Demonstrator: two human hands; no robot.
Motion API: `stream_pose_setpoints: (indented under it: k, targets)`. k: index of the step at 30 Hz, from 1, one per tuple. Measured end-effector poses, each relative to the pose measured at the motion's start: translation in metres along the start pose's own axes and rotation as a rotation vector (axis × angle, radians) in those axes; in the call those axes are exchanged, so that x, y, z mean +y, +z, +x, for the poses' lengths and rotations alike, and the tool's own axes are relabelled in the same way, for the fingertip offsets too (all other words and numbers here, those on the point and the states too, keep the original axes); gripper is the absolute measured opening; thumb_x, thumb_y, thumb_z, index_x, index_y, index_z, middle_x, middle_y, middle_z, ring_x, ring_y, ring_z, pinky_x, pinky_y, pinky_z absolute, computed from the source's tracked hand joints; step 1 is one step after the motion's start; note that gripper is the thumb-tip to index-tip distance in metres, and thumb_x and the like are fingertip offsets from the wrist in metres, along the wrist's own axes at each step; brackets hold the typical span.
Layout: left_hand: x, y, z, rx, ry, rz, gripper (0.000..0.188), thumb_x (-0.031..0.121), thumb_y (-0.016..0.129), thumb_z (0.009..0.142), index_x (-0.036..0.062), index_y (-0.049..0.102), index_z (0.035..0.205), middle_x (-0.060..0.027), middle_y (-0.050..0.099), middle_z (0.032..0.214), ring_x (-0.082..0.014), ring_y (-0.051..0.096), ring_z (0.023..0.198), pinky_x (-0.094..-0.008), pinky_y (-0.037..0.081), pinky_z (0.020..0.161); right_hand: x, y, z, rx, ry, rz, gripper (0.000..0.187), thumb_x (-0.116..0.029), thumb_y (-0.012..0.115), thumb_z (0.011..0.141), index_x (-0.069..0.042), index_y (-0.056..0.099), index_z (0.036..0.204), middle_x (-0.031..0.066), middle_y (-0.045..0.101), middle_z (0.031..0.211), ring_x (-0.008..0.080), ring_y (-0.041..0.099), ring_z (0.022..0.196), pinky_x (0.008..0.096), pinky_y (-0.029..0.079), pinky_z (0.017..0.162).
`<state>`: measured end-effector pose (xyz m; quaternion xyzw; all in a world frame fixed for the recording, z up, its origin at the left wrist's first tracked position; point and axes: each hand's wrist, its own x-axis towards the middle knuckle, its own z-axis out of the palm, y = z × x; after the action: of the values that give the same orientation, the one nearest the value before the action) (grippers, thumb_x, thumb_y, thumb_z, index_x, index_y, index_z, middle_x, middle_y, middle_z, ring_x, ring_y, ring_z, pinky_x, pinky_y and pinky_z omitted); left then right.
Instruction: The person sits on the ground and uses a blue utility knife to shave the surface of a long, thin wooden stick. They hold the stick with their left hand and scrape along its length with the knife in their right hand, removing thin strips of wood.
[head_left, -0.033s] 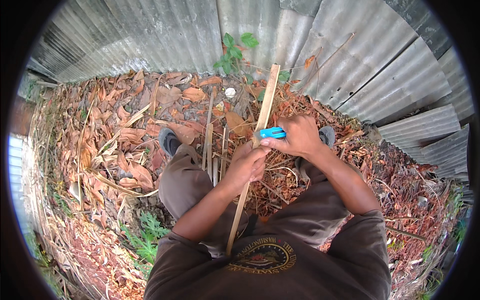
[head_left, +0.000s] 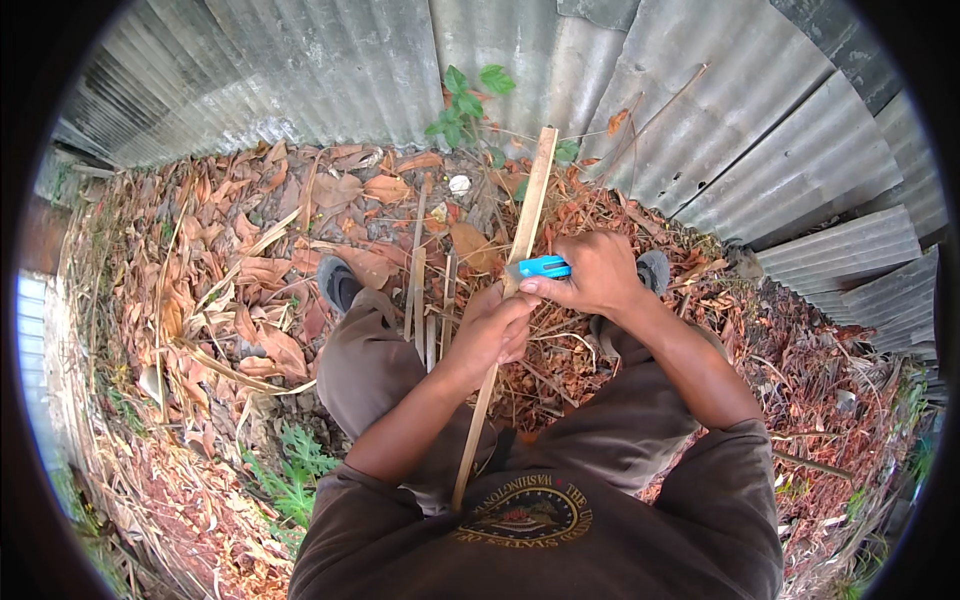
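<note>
A long, pale wooden strip point(head_left: 535, 192) slants from near my shirt up toward the metal fence. My left hand point(head_left: 492, 328) is closed around its middle, fingers wrapped under it. My right hand point(head_left: 598, 272) grips a blue utility knife point(head_left: 545, 267), and its blade end lies against the strip just beyond my left hand. The right thumb rests close to the left fingers at the strip. My own hands partly hide the blade and the knife's handle.
Upright corrugated metal sheets point(head_left: 330, 75) wall off the far side. Dry brown leaves point(head_left: 265, 270) litter the ground. More wooden strips point(head_left: 416, 275) lie between my feet, left of the held one. Green plants grow by the fence point(head_left: 462, 105) and at lower left point(head_left: 297, 470).
</note>
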<state>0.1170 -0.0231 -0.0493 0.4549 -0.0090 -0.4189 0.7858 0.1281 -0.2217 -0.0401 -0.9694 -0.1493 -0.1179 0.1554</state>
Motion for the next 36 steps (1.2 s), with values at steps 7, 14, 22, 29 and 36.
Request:
stream_pose_setpoints:
  k: [7, 14, 22, 29, 36]
  targets:
    - [0.002, 0.002, -0.005, 0.054, 0.003, 0.034, 0.009, 0.016, 0.052, 0.093, 0.0098, 0.046, 0.091, 0.0064, 0.031, 0.050, -0.0060, 0.030, 0.036, -0.0230, 0.027, 0.039, 0.008, -0.001, 0.001, 0.056, 0.012, -0.062, 0.072, -0.076, 0.057, 0.072, -0.007, 0.060, 0.055, 0.0122, 0.053, 0.047, 0.0308, 0.057, 0.041, 0.0415, 0.046, 0.042]
    - [-0.006, 0.002, -0.007, 0.079, -0.029, 0.082, 0.011, 0.017, 0.052, 0.094, 0.0096, 0.045, 0.091, 0.0064, 0.031, 0.051, -0.0059, 0.029, 0.037, -0.0228, 0.027, 0.039, 0.021, 0.005, 0.007, 0.084, -0.068, -0.131, 0.076, -0.080, 0.056, 0.070, -0.006, 0.058, 0.053, 0.0121, 0.051, 0.045, 0.0318, 0.057, 0.042, 0.0417, 0.046, 0.043]
    - [-0.015, 0.002, -0.011, 0.006, -0.081, 0.051, 0.012, 0.016, 0.053, 0.093, 0.0110, 0.044, 0.087, 0.0065, 0.031, 0.053, -0.0052, 0.030, 0.038, -0.0232, 0.027, 0.037, 0.059, 0.007, 0.025, 0.114, 0.176, -0.179, 0.075, -0.080, 0.054, 0.071, -0.006, 0.062, 0.059, 0.0149, 0.054, 0.048, 0.0339, 0.060, 0.048, 0.0435, 0.048, 0.049]
    - [-0.020, 0.020, -0.028, -0.173, -0.186, 0.027, 0.013, 0.018, 0.048, 0.099, 0.0111, 0.045, 0.088, 0.0073, 0.031, 0.053, -0.0047, 0.029, 0.038, -0.0223, 0.026, 0.038, 0.121, -0.013, 0.036, 0.076, 0.808, -0.072, 0.086, -0.081, 0.039, 0.079, -0.001, 0.069, 0.074, 0.0215, 0.064, 0.066, 0.0393, 0.066, 0.070, 0.0489, 0.051, 0.065]
    - [-0.018, -0.002, -0.018, 0.000, -0.106, -0.028, 0.016, 0.021, 0.046, 0.100, 0.0130, 0.043, 0.087, 0.0053, 0.030, 0.048, -0.0073, 0.028, 0.034, -0.0250, 0.026, 0.035, 0.100, -0.023, 0.007, 0.055, 0.626, -0.018, 0.081, -0.078, 0.043, 0.080, -0.002, 0.069, 0.070, 0.0192, 0.061, 0.059, 0.0387, 0.064, 0.066, 0.0472, 0.050, 0.065]
